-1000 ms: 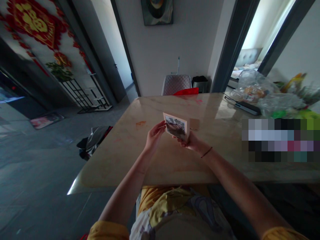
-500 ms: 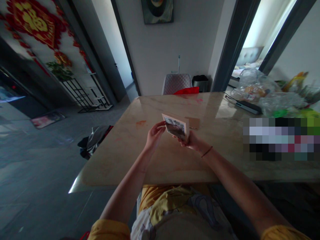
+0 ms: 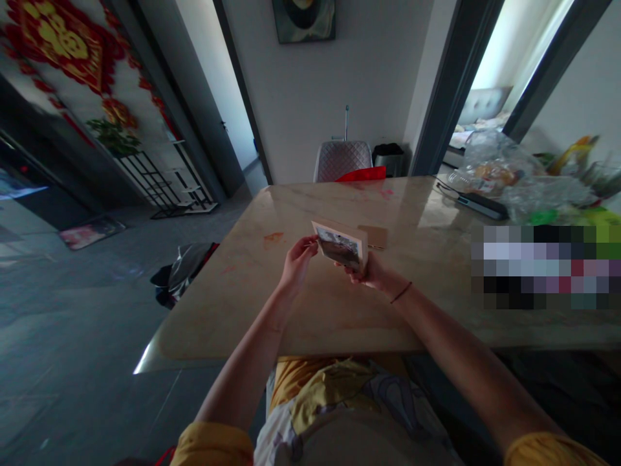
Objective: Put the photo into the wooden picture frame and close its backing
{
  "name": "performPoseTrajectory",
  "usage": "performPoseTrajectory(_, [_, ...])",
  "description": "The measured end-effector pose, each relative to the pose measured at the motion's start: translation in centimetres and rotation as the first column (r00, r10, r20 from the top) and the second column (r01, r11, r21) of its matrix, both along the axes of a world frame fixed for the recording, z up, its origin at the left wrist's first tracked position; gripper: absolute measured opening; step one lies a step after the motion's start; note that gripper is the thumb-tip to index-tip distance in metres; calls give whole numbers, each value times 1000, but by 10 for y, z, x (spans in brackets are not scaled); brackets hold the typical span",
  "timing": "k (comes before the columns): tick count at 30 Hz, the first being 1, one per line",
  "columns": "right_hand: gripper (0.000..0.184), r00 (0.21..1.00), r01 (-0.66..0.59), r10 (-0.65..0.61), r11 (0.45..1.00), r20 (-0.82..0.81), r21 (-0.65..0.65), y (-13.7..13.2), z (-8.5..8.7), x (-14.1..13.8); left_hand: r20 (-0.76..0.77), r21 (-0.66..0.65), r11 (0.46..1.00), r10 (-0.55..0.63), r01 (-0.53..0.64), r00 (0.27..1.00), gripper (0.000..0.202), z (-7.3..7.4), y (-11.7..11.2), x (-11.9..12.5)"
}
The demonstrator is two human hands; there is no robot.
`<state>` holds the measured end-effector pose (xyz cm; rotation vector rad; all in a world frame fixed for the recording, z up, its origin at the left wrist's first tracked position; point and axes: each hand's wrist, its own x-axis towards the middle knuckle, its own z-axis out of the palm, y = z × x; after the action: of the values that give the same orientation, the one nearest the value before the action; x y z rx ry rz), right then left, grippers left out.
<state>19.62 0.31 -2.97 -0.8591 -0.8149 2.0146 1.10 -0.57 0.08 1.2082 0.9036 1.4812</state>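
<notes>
Marble table (image 3: 220, 310) under both forearms, orange stain (image 3: 273, 239) on its top, quilted chair (image 3: 342, 162) past the far edge, clear plastic bags (image 3: 499, 165) and black flat device (image 3: 480, 206) at right. Small photo card (image 3: 339, 244) with cream border held up above the table, tilted, picture toward the person. Right hand (image 3: 366, 277) grips its lower edge from below. Left hand (image 3: 298, 265) pinched at the card's left edge; can't tell if it has hold. Brown cardboard piece (image 3: 374, 236) lies flat on the table just behind the card.
</notes>
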Motion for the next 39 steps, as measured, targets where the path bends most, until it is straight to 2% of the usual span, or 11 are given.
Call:
performPoseTrajectory(6, [28,999,27,-27,1000,-23,4,6,-6,0,-3,23,998,-53,53,999,19,-1,3,-3])
performPoseTrajectory(11, [29,999,-17,16,1000,-34,-13,5,-8,0,-26,108,993,-53,56,998,22,-2,2,-1])
performPoseTrajectory(14, [31,999,-49,49,999,-16,6,5,-4,4,-55,108,990,-87,93,995,26,1,2,-2])
performPoseTrajectory(18, [34,993,-121,121,992,-3,27,3,9,14,99,35,992,-126,123,987,27,7,5,-13])
performPoseTrajectory(20, [37,987,-161,162,986,-12,42,2,14,19,197,-21,997,-65,70,978,30,7,9,-21])
performPoseTrajectory(23, [37,986,-168,168,984,8,64,2,16,21,217,-146,975,198,-169,956,32,1,19,-34])
performPoseTrajectory(24, [37,988,-155,154,986,22,66,2,15,21,191,-200,944,300,-262,935,36,-2,22,-37])
performPoseTrajectory(26, [38,992,-112,109,993,56,48,2,13,21,102,-203,905,398,-373,912,43,-8,27,-41])
performPoseTrajectory(30, [36,995,-26,24,1000,98,13,1,11,20,-172,-2,883,461,-468,870,27,-16,30,-41])
performPoseTrajectory(34, [41,988,-120,117,993,105,18,0,13,22,-386,144,898,437,-415,812,26,-11,28,-35])
performPoseTrajectory(39, [45,947,-283,282,959,153,-10,2,15,27,-516,312,915,390,-257,763,40,0,20,-29])
